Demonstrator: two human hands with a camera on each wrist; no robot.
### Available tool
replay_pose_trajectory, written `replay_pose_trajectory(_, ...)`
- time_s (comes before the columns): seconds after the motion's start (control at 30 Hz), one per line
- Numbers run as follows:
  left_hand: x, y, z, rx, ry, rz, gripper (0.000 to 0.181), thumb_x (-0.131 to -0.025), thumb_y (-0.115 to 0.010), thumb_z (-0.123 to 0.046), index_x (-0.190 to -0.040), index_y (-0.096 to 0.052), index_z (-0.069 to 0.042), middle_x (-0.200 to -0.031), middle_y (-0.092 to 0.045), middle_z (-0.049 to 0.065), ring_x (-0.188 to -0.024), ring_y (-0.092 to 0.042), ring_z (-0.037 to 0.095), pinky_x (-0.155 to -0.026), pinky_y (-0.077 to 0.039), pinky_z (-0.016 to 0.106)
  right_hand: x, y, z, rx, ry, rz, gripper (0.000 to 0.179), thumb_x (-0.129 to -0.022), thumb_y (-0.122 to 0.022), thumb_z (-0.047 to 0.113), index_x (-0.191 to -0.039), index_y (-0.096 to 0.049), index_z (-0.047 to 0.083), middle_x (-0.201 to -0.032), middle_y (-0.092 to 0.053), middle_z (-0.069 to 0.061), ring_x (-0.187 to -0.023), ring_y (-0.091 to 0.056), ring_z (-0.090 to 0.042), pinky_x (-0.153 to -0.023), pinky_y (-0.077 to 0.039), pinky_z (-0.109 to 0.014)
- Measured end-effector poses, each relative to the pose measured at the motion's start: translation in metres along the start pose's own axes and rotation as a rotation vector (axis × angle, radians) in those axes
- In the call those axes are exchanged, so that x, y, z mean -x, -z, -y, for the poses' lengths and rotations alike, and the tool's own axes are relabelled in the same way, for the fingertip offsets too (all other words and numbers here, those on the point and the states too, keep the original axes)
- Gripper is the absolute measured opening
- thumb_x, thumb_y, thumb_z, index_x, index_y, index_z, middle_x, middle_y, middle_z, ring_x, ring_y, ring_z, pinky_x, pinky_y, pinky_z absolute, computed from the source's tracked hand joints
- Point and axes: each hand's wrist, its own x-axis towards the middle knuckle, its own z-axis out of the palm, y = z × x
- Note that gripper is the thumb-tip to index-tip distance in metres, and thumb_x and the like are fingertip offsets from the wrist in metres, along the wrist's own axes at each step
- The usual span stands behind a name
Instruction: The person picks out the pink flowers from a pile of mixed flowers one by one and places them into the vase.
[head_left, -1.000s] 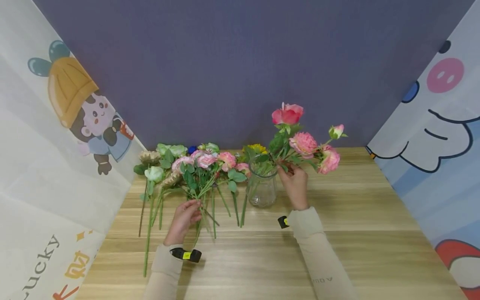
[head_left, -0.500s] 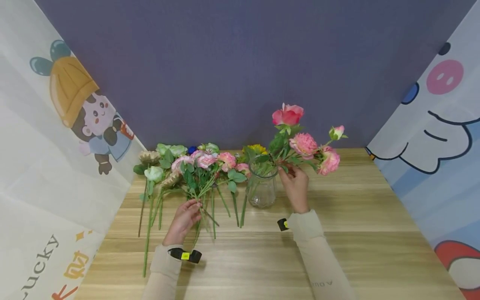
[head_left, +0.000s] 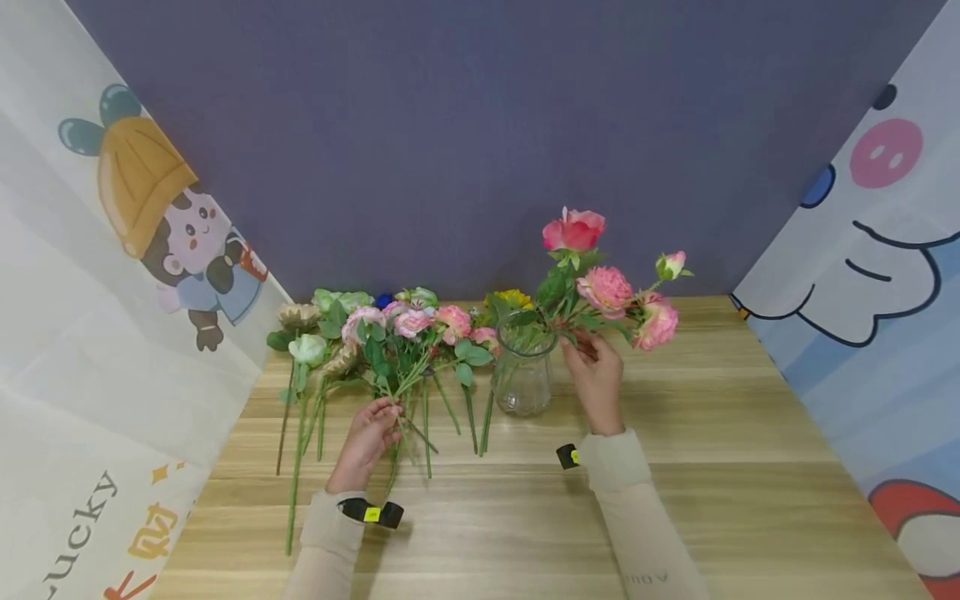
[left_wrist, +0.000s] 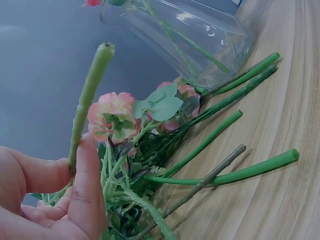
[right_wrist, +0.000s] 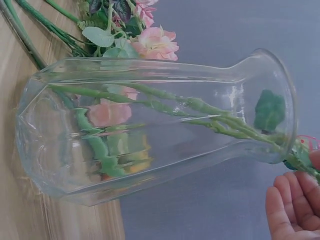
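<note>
In the head view, my left hand [head_left: 367,442] pinches a thin green flower stem between thumb and fingers. Its cut end [left_wrist: 104,50] points up past the fingertips in the left wrist view. The stem leads toward pale pink flowers [head_left: 412,322] lying among other blooms. A clear glass vase [head_left: 525,387] stands upright to the right, with green stems [right_wrist: 200,107] inside it. Pink roses [head_left: 606,290] lean out over the vase's right side. At the rim, my right hand [head_left: 596,379] holds their stems between thumb and fingers; the right wrist view cuts off part of this hand.
Several artificial flowers lie left of the vase, including a pale green one [head_left: 308,348] with a long stem reaching forward. A yellow flower [head_left: 514,297] is behind the vase. A dark panel [head_left: 480,150] rises behind the wooden table [head_left: 495,533], with printed sheets on both sides.
My right hand has shifted slightly toward me and to the right at the stems. The left hand, vase and flowers stay nearly the same.
</note>
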Motion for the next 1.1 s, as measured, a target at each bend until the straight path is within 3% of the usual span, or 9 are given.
replay_pose_trajectory(0.07, 0.001, 0.003, 0.003, 0.033, -0.072, 0.057, 0.026, -0.095, -0.056, -0.013, -0.116, -0.048, 0.000, -0.093, -0.055, -0.002, -0.082, -0.057, 0.008, -0.062, -0.050, 0.019, 0.002, 0.002, 0.000, -0.031, 0.007, 0.006, 0.024, -0.085, -0.063, -0.004, -0.104, -0.060, -0.019, -0.099, -0.060, -0.031, -0.077, -0.055, -0.002, -0.072, -0.048, -0.008)
replay_pose_trajectory(0.17, 0.003, 0.002, 0.003, 0.042, -0.119, 0.085, 0.031, -0.093, -0.060, -0.018, -0.116, -0.050, 0.001, -0.093, -0.056, -0.003, -0.082, -0.056, 0.008, -0.062, -0.050, 0.019, 0.003, 0.005, -0.002, -0.069, 0.001, 0.028, 0.024, -0.086, -0.064, -0.003, -0.104, -0.060, -0.019, -0.103, -0.060, -0.031, -0.079, -0.056, -0.003, -0.073, -0.049, -0.010)
replay_pose_trajectory(0.27, 0.002, -0.001, 0.000, 0.012, -0.085, 0.047, 0.032, -0.095, -0.055, -0.012, -0.121, -0.046, 0.005, -0.093, -0.055, -0.004, -0.082, -0.055, 0.007, -0.061, -0.050, 0.019, 0.005, 0.008, -0.004, -0.083, -0.013, 0.049, 0.024, -0.085, -0.063, -0.005, -0.104, -0.059, -0.019, -0.104, -0.059, -0.033, -0.079, -0.056, -0.003, -0.073, -0.049, -0.010)
replay_pose_trajectory(0.3, 0.003, -0.004, -0.003, -0.027, -0.043, 0.004, 0.033, -0.096, -0.052, -0.010, -0.122, -0.043, 0.006, -0.093, -0.054, -0.005, -0.082, -0.054, 0.007, -0.061, -0.049, 0.018, 0.006, 0.010, -0.005, -0.082, -0.019, 0.053, 0.024, -0.085, -0.063, -0.006, -0.104, -0.059, -0.019, -0.103, -0.059, -0.033, -0.079, -0.057, -0.003, -0.073, -0.049, -0.011)
replay_pose_trajectory(0.4, 0.002, -0.008, -0.007, -0.059, 0.012, -0.040, 0.031, -0.098, -0.045, -0.005, -0.126, -0.040, 0.007, -0.093, -0.053, -0.005, -0.082, -0.054, 0.007, -0.061, -0.048, 0.019, 0.009, 0.014, -0.009, -0.074, -0.036, 0.063, 0.022, -0.085, -0.063, -0.006, -0.104, -0.059, -0.018, -0.102, -0.060, -0.032, -0.080, -0.057, -0.005, -0.073, -0.050, -0.011)
replay_pose_trajectory(0.5, 0.003, -0.010, -0.011, -0.065, 0.022, -0.053, 0.030, -0.099, -0.045, -0.004, -0.126, -0.039, 0.007, -0.095, -0.053, -0.003, -0.083, -0.054, 0.008, -0.060, -0.049, 0.020, 0.011, 0.018, -0.013, -0.077, -0.058, 0.068, 0.022, -0.086, -0.062, -0.006, -0.104, -0.060, -0.017, -0.103, -0.060, -0.030, -0.082, -0.057, -0.006, -0.074, -0.050, -0.012)
replay_pose_trajectory(0.77, 0.003, -0.015, -0.012, -0.118, -0.029, -0.092, 0.025, -0.097, -0.048, -0.003, -0.121, -0.043, 0.006, -0.091, -0.051, -0.002, -0.082, -0.054, 0.011, -0.061, -0.051, 0.023, 0.017, 0.021, -0.022, -0.094, -0.125, 0.082, 0.023, -0.086, -0.062, -0.006, -0.105, -0.059, -0.018, -0.105, -0.060, -0.030, -0.080, -0.057, -0.003, -0.074, -0.049, -0.010)
replay_pose_trajectory(0.97, 0.008, -0.026, -0.018, -0.203, -0.059, -0.112, 0.028, -0.096, -0.052, -0.007, -0.120, -0.044, 0.004, -0.097, -0.050, 0.000, -0.082, -0.052, 0.011, -0.064, -0.052, 0.024, 0.018, 0.017, -0.045, -0.128, -0.092, 0.062, 0.021, -0.085, -0.063, -0.006, -0.103, -0.061, -0.015, -0.100, -0.062, -0.026, -0.080, -0.059, -0.003, -0.073, -0.050, -0.012)
replay_pose_trajectory(1.1, 0.011, -0.033, -0.021, -0.225, -0.116, -0.130, 0.026, -0.095, -0.053, -0.005, -0.117, -0.045, 0.007, -0.095, -0.052, 0.001, -0.079, -0.054, 0.009, -0.062, -0.053, 0.025, 0.017, 0.014, -0.055, -0.133, -0.066, 0.046, 0.019, -0.084, -0.064, -0.007, -0.101, -0.062, -0.014, -0.095, -0.065, -0.018, -0.079, -0.060, -0.004, -0.073, -0.051, -0.014)
